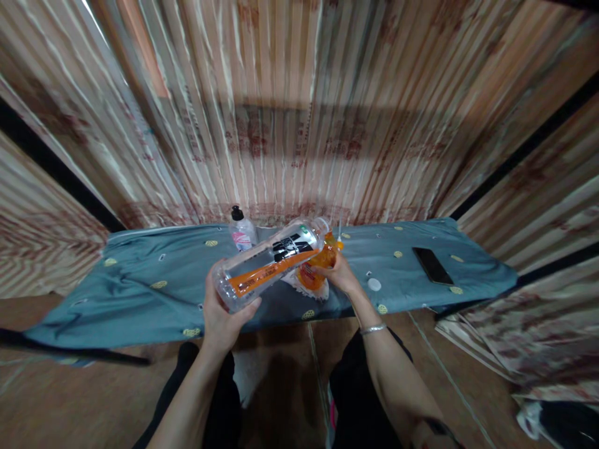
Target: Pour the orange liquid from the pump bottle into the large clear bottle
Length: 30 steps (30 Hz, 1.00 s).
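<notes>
My left hand [224, 312] is wrapped round the base of a large clear plastic bottle [250, 265] with an orange and black label. The bottle is tilted, its uncapped mouth [322, 226] up at the right. Close beside that mouth, my right hand [337, 274] grips a smaller orange see-through bottle [311, 279]. Whether the two bottles touch I cannot tell. A crumpled white cloth or tissue [321, 293] lies beneath the orange bottle. Just behind my right hand shows a thin pale tube with an orange end [339, 242]. A round white cap [374, 284] rests near my right wrist.
A clear bottle with a black top [242, 232] and pink label stands behind the large bottle. On the right lies a dark phone [432, 266]. The blue patterned cloth [154, 312] covers a narrow bench or bed with black frame bars [524, 140]. Striped curtains [290, 125] hang behind.
</notes>
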Available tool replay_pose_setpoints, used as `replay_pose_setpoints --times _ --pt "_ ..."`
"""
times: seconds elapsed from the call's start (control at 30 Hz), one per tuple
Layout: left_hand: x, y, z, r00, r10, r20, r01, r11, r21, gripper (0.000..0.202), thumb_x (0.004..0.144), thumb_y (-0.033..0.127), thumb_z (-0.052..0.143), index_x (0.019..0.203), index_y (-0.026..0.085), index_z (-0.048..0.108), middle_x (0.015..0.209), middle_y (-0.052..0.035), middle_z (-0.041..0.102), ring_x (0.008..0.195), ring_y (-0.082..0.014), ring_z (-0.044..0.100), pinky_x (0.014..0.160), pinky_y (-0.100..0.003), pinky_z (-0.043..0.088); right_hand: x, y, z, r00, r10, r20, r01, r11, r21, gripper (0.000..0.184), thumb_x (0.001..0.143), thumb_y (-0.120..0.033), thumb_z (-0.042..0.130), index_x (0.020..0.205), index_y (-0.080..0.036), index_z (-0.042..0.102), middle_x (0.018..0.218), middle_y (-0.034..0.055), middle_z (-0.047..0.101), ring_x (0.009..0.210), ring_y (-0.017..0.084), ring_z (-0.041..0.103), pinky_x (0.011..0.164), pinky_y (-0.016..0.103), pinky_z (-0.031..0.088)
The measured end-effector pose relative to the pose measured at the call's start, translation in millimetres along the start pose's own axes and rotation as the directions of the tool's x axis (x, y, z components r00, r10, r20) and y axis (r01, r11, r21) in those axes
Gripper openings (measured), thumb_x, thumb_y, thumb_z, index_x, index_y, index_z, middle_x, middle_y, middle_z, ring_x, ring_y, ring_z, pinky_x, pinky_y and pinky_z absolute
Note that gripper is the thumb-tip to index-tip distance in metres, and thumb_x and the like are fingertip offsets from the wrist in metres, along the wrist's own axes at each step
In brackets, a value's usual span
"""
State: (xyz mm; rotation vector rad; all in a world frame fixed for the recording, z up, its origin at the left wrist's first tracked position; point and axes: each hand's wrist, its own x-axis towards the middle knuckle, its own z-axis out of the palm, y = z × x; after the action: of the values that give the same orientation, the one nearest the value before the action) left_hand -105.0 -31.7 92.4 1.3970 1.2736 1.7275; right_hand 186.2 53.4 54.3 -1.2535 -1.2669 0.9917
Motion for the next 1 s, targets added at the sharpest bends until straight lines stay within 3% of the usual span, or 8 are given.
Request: replay_pose_setpoints --times 0.4,0.73,1.0 --pt "0.3 -1.8 -1.1 1.0 0.002 0.005 -0.002 1.0 0.007 0.103 0.055 0.053 0.096 0.143 0.019 0.053 0.142 -0.0153 0.063 0.129 -0.0346 0.065 0.112 -0.048 0.053 1.4 1.4 -0.7 1.0 0.005 0.008 -0.005 1.0 0.011 0.077 0.051 -0.046 0.098 0.115 -0.023 0.062 0.117 0.0098 0.079 0.11 0.033 0.075 0.101 0.05 0.06" --pt "-0.1 2.0 1.2 0.998 0.053 -0.018 -0.052 0.998 0.022 0.099 0.057 0.054 0.095 0.14 0.018 0.055 0.137 -0.0142 0.065 0.123 -0.0322 0.068 0.108 -0.046 0.056 0.2 -1.1 -1.0 1.0 0.013 -0.009 -0.014 1.0 -0.015 0.077 0.05 -0.044 0.099 0.115 -0.022 0.064 0.116 0.0113 0.079 0.113 0.036 0.074 0.103 0.053 0.059" --pt "-0.3 0.5 0.2 0.999 0.036 -0.004 -0.036 0.999 0.02 0.1 0.057 0.052 0.096 0.142 0.019 0.054 0.143 -0.0151 0.062 0.129 -0.0343 0.066 0.111 -0.048 0.054 1.3 3.0 -0.3 1.0 0.009 0.018 -0.01 0.999 0.032 0.077 0.051 -0.046 0.098 0.115 -0.024 0.063 0.115 0.0081 0.079 0.109 0.032 0.076 0.1 0.05 0.061"
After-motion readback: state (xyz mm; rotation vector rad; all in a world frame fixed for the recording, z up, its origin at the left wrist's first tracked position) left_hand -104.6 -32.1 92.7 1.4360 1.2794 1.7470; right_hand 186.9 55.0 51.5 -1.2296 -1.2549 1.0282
